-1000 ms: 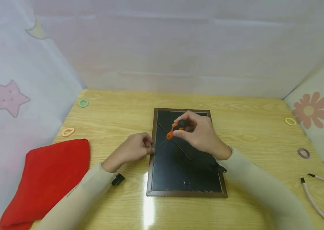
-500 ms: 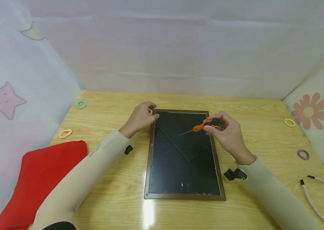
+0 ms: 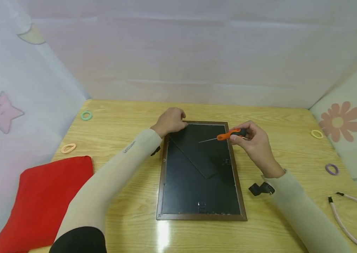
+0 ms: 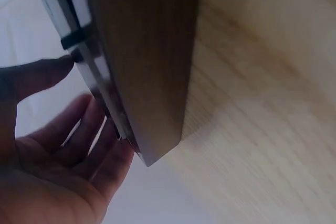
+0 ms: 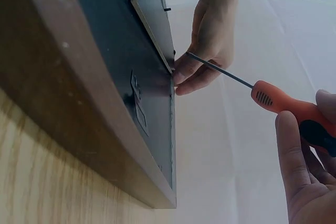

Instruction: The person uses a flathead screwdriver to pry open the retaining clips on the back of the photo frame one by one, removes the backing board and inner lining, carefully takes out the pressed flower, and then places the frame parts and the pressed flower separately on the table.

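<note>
A brown picture frame (image 3: 202, 216) lies face down on the wooden table, its black backing board (image 3: 184, 189) showing a diagonal stand flap and small metal hangers. At its far left corner, my left hand (image 3: 171, 121) grips the edge; in the left wrist view the thumb touches a small dark tab while the fingers curl at the outer side. My right hand (image 3: 255, 142) holds an orange and black screwdriver (image 3: 224, 136) by its handle over the right side of the frame. Its thin shaft points left, and in the right wrist view the tip overlaps the left hand.
Red cloth (image 3: 43, 200) lies at the left. Hair ties ring the table: green (image 3: 86, 116), orange (image 3: 68, 148), yellow (image 3: 317, 134) and purple (image 3: 331, 169). A pink headband (image 3: 339, 219) sits at the right front. Fabric walls stand behind and at both sides.
My left hand has moved from the frame's left side up to its far left corner. The right hand has drawn the screwdriver away to the right, off the left part of the backing.
</note>
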Tool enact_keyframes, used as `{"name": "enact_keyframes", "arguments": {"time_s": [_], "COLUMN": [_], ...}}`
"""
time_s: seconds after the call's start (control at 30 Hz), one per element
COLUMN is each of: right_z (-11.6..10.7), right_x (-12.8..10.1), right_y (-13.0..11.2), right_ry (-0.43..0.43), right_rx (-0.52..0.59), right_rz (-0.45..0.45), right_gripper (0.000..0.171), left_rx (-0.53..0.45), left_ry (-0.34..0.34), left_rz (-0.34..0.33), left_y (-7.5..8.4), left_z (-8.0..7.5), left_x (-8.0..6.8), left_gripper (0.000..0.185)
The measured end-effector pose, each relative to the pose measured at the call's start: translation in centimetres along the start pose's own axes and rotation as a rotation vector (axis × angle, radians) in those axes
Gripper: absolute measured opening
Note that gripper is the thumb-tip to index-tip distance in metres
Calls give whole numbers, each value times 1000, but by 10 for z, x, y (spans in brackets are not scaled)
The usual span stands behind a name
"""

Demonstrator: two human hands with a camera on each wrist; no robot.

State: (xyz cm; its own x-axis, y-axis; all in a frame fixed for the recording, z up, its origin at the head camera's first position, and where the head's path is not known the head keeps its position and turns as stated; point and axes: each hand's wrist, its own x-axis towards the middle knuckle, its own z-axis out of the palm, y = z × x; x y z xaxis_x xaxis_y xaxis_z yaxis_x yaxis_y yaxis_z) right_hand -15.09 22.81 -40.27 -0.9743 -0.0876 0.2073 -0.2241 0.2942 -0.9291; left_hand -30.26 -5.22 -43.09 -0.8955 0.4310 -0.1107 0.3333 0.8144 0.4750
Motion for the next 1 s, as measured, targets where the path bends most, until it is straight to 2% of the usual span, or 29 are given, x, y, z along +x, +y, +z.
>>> {"name": "enact_keyframes", "arguments": {"time_s": [0.13, 0.2, 0.43, 0.6, 0.77, 0.87, 1.0], "right_z": [2, 2, 0, -15, -33, -39, -41], "right_x": [2, 3, 9, 11, 12, 11, 10], "right_y": [0, 1, 8, 6, -4, -9, -14], "right_ry": [-7, -18, -67, -111, -179, -160, -110], "right_rx": [9, -21, -262, -340, -407, -450, -438], "right_rz": [-2, 7, 97, 183, 253, 250, 221], "right_gripper": [31, 31, 30, 34, 36, 35, 31], "left_rx": [5, -4, -14, -27, -23, -23, 3], "left_ry": [-27, -24, 1, 4, 3, 8, 31], "left_rz": [-8, -13, -13, 10, 5, -3, -12], "left_y": [-2, -5, -16, -18, -23, -27, -33], "left_z": [-1, 0, 3, 2, -2, -4, -4], "left_x": [3, 4, 3, -1, -8, -12, -18], "left_gripper": [30, 27, 27, 24, 22, 21, 22]}}
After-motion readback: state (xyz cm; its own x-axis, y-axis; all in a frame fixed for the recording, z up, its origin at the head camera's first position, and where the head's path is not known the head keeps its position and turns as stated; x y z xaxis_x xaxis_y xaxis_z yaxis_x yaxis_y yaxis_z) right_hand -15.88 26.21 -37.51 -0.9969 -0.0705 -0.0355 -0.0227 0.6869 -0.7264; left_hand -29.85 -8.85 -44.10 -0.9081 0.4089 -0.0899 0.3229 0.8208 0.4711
